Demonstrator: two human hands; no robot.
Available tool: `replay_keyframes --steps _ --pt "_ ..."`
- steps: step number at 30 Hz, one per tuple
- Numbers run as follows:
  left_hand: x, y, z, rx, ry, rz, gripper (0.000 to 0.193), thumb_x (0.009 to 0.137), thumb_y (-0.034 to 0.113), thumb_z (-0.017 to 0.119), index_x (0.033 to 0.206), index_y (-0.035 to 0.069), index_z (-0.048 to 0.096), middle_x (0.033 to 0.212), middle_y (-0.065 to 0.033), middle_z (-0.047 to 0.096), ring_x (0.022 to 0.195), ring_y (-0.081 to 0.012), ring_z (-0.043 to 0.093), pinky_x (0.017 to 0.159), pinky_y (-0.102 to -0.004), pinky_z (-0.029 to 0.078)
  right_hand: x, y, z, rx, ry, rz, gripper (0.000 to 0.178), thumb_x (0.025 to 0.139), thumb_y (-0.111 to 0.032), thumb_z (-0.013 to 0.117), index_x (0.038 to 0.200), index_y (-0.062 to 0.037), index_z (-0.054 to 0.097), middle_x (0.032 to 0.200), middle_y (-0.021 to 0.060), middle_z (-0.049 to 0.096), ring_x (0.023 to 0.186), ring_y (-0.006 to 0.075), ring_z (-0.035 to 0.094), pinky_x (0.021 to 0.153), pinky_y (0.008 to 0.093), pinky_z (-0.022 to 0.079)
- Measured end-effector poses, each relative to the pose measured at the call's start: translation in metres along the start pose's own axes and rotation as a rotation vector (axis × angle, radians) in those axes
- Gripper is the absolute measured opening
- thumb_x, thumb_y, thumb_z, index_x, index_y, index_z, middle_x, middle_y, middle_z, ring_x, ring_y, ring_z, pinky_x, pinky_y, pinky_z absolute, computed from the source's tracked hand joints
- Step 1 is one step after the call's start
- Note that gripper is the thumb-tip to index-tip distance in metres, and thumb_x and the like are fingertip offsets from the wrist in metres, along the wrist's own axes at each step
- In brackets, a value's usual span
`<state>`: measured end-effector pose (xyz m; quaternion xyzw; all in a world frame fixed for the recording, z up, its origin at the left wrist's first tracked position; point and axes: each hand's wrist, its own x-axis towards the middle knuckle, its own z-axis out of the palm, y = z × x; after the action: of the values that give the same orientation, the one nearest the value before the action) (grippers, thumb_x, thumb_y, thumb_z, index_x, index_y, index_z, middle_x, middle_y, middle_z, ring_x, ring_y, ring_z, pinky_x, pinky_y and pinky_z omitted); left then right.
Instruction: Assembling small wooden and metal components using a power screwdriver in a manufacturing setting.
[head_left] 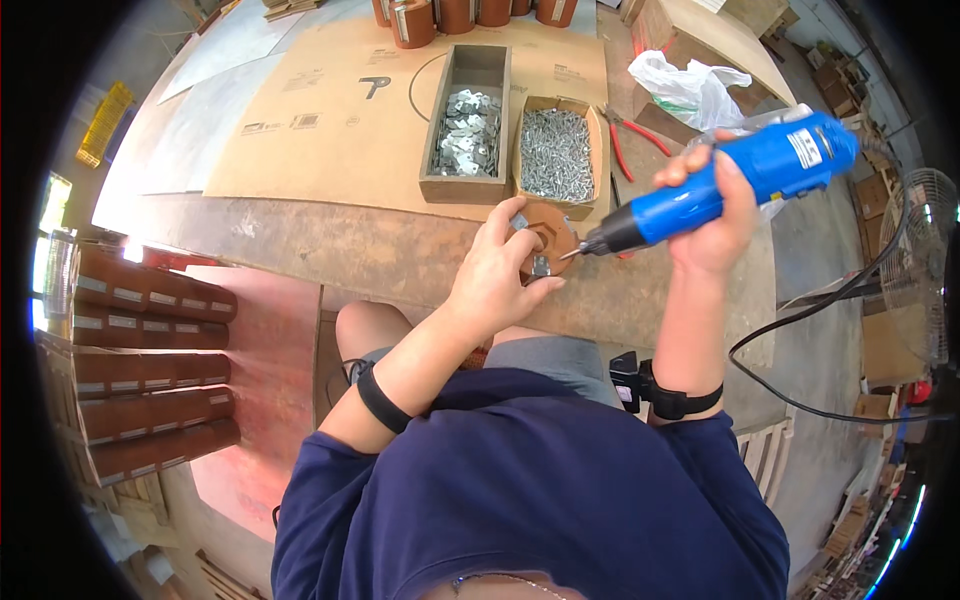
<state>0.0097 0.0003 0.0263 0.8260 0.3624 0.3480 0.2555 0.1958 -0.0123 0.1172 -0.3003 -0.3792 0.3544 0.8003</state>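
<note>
My left hand grips a round brown piece at the table's front edge, fingers wrapped over its left side. A small metal clip sits on the near rim of the piece. In my right hand is a blue electric screwdriver, tilted with its black nose down to the left. Its bit ends at the right rim of the brown piece; whether they touch I cannot tell. Just beyond stand a long wooden box of flat metal clips and a small carton full of screws.
Red-handled pliers lie right of the carton, near a white plastic bag. Brown cylinders stand at the far edge; more brown cylinders are stacked at left. A black cable loops at right, near a fan.
</note>
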Motion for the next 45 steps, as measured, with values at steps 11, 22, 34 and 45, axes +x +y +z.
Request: replay_keyframes --steps 11,22,34,45 --pt "0.007 -0.005 -0.036 0.256 -0.139 0.19 0.043 0.051 0.007 0.073 0.092 0.009 0.06 0.128 -0.0161 0.034 0.114 -0.0375 0.034 0.091 -0.0416 0.037 -0.027 0.036 -0.139 -0.005 0.674 0.279 0.02 0.075 -0.022 0.056 0.087 -0.0067 0.048 0.07 0.0058 0.051 0.062 0.0202 0.052 0.061 0.0371 0.046" --pt "-0.023 0.008 -0.037 0.087 -0.117 -0.182 0.037 0.055 0.014 0.076 0.084 0.004 0.055 0.12 -0.0182 0.037 0.093 -0.0373 0.052 0.077 -0.0389 0.047 -0.049 0.068 -0.174 -0.02 0.732 0.304 0.024 0.076 -0.024 0.058 0.086 -0.0053 0.046 0.072 0.0068 0.052 0.064 0.0208 0.055 0.061 0.0373 0.049" --pt "0.007 0.003 -0.013 -0.003 -0.166 -0.114 0.041 0.054 0.016 0.077 0.085 0.004 0.053 0.119 -0.0198 0.036 0.088 -0.0352 0.055 0.074 -0.0372 0.048 -0.054 0.076 -0.178 0.024 0.691 0.291 0.024 0.077 -0.023 0.058 0.09 -0.0064 0.047 0.074 0.0067 0.052 0.065 0.02 0.054 0.063 0.0366 0.048" --pt "0.098 -0.062 -0.047 0.216 -0.047 -0.204 0.016 0.072 0.019 0.061 0.073 0.005 0.056 0.071 -0.0136 0.06 0.068 -0.0299 0.058 0.061 -0.0367 0.046 -0.053 0.072 -0.177 -0.011 0.671 0.303 0.026 0.077 -0.024 0.058 0.091 -0.0054 0.047 0.074 0.0069 0.052 0.066 0.0203 0.054 0.063 0.0358 0.048"
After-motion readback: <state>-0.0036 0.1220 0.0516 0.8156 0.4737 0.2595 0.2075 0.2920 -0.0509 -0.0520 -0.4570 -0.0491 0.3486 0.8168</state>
